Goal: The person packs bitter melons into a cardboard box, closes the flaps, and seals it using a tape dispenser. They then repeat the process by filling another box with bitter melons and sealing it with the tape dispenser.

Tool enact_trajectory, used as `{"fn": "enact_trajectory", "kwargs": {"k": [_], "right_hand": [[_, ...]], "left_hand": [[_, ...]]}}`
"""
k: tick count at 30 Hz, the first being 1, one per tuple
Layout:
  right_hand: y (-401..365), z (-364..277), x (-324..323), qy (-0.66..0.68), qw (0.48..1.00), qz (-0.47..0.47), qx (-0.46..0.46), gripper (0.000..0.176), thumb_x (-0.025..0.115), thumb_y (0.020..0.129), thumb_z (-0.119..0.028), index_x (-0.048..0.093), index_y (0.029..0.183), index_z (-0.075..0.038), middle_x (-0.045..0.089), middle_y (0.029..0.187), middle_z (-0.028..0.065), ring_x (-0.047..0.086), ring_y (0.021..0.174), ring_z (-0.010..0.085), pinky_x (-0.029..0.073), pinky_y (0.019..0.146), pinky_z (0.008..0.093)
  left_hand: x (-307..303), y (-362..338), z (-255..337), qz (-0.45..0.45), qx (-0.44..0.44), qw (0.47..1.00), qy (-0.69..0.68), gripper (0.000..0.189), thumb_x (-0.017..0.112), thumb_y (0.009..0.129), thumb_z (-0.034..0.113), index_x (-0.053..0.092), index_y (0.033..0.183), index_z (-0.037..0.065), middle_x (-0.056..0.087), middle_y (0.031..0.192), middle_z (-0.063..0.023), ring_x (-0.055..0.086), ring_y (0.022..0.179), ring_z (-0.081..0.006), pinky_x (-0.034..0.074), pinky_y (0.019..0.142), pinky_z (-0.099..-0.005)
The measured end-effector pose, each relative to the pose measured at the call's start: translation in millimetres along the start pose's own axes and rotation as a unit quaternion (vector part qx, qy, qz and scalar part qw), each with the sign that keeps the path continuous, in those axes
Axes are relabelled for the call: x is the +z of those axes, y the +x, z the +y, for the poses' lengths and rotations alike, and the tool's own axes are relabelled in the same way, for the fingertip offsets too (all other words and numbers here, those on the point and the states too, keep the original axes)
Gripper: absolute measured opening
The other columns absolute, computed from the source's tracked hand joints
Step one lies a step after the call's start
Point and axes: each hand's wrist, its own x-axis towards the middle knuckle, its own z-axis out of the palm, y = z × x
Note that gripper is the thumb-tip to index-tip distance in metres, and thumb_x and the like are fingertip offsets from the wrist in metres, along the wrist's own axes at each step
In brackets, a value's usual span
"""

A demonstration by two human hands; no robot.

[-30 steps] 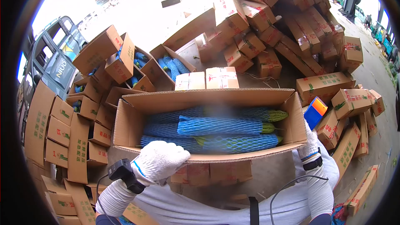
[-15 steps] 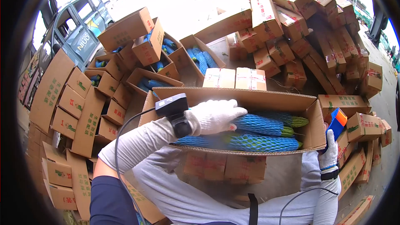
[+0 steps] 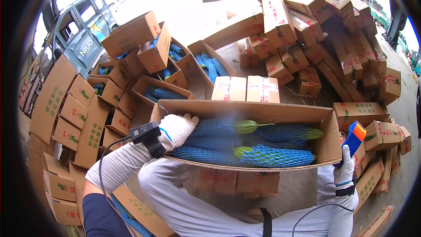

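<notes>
An open cardboard box lies across my lap, holding several long green gourds in blue foam netting. My left hand, in a white glove, lies on the netted gourds at the box's left end. Its fingers are extended toward the far wall, and the thumb is hard to make out. At the right end of the box, my gloved right hand grips a blue tape dispenser with an orange top, held upright just outside the cardboard wall. A blur covers part of the middle gourds.
Two closed boxes stand just beyond the open one. Stacked cartons rise on the right, and more cartons crowd the left. Open boxes with netted gourds sit farther off. A vehicle is parked at far left.
My left hand has moved left across the gourds to the box's left end, uncovering gourd ends in the middle. My right hand still holds the tape dispenser in about the same place.
</notes>
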Motion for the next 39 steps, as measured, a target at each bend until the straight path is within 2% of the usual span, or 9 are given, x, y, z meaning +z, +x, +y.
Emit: {"fn": "enact_trajectory", "kwargs": {"k": [6, 11, 13, 17, 20, 24, 33, 35, 39], "right_hand": [[5, 5, 21, 0.089, 0.994, 0.048, 0.041, 0.044, 0.073, 0.094, -0.031, 0.059, 0.125, -0.004, 0.068, 0.106, 0.0052, 0.069, 0.093, 0.0161, 0.056, 0.083, 0.0319], [2, 13, 4, 0.048, 0.998, 0.042, 0.024, 0.039, 0.068, 0.098, -0.024, 0.054, 0.13, -0.007, 0.068, 0.111, 0.0055, 0.07, 0.097, 0.018, 0.059, 0.082, 0.0335], [0, 11, 3, 0.038, 0.997, 0.055, 0.037, 0.039, 0.068, 0.098, -0.023, 0.053, 0.13, -0.007, 0.068, 0.11, 0.0053, 0.07, 0.097, 0.0177, 0.059, 0.081, 0.0336], [9, 24, 4, 0.138, 0.989, 0.03, 0.052, 0.041, 0.069, 0.097, -0.022, 0.055, 0.131, -0.002, 0.067, 0.113, 0.0078, 0.069, 0.096, 0.0185, 0.058, 0.082, 0.0335], [14, 30, -9, 0.069, 0.997, 0.005, 0.042, 0.04, 0.068, 0.097, -0.021, 0.057, 0.13, 0.0, 0.069, 0.112, 0.0083, 0.07, 0.095, 0.019, 0.058, 0.082, 0.0338], [8, 36, -11, 0.085, 0.996, 0.032, 0.022, 0.036, 0.064, 0.1, -0.022, 0.059, 0.128, -0.001, 0.07, 0.112, 0.0096, 0.071, 0.095, 0.0216, 0.059, 0.083, 0.0374], [7, 25, 4, 0.076, 0.996, 0.03, 0.046, 0.036, 0.069, 0.097, -0.022, 0.063, 0.124, 0.002, 0.071, 0.105, 0.0088, 0.071, 0.087, 0.0175, 0.058, 0.079, 0.0323], [14, 36, -10, 0.018, 0.998, 0.039, 0.04, 0.036, 0.072, 0.095, -0.026, 0.065, 0.118, 0.0, 0.071, 0.098, 0.005, 0.069, 0.082, 0.0136, 0.056, 0.074, 0.0282], [10, -17, -3, 0.042, 0.999, 0.011, 0.006, 0.048, 0.07, 0.094, -0.047, 0.062, 0.114, -0.004, 0.067, 0.092, 0.0042, 0.066, 0.077, 0.0151, 0.055, 0.074, 0.0302]], "left_hand": [[-9, 22, 25, 0.074, 0.164, 0.943, -0.279, 0.065, 0.071, 0.088, 0.029, 0.045, 0.146, 0.014, 0.06, 0.133, -0.0187, 0.059, 0.121, -0.0377, 0.047, 0.104, -0.0445], [-46, 15, 22, 0.043, 0.176, 0.977, -0.11, 0.073, 0.069, 0.09, 0.032, 0.037, 0.154, 0.021, 0.061, 0.108, -0.0171, 0.064, 0.1, -0.0368, 0.051, 0.09, -0.0468], [-53, -2, 17, 0.122, 0.236, 0.929, -0.257, 0.074, 0.07, 0.09, 0.031, 0.037, 0.155, 0.02, 0.062, 0.103, -0.0166, 0.065, 0.093, -0.0335, 0.053, 0.083, -0.0439], [-55, -22, 30, -0.125, 0.255, 0.957, -0.065, 0.073, 0.066, 0.093, 0.027, 0.031, 0.156, 0.019, 0.063, 0.116, -0.0178, 0.065, 0.103, -0.0366, 0.053, 0.091, -0.0456], [-41, -12, 20, -0.222, 0.246, 0.912, -0.241, 0.073, 0.06, 0.099, 0.03, 0.021, 0.16, 0.021, 0.054, 0.141, -0.0215, 0.058, 0.124, -0.0407, 0.047, 0.103, -0.0496], [-64, -18, 38, -0.097, 0.278, 0.935, -0.196, 0.052, 0.062, 0.097, 0.037, 0.048, 0.144, 0.021, 0.064, 0.105, -0.0132, 0.068, 0.092, -0.0348, 0.056, 0.081, -0.045], [-12, 14, 49, -0.03, 0.404, 0.913, -0.051, 0.044, 0.074, 0.083, 0.032, 0.05, 0.117, 0.017, 0.059, 0.09, -0.0127, 0.068, 0.074, -0.0323, 0.055, 0.056, -0.0438], [-18, 11, 46, -0.02, 0.413, 0.906, -0.087, 0.047, 0.073, 0.084, 0.033, 0.052, 0.122, 0.016, 0.06, 0.09, -0.0125, 0.069, 0.075, -0.0337, 0.056, 0.058, -0.0442], [-67, -6, 28, 0.011, 0.399, 0.9, -0.175, 0.066, 0.058, 0.096, 0.05, 0.047, 0.148, 0.012, 0.045, 0.149, -0.0275, 0.049, 0.132, -0.0439, 0.042, 0.109, -0.0489]]}}
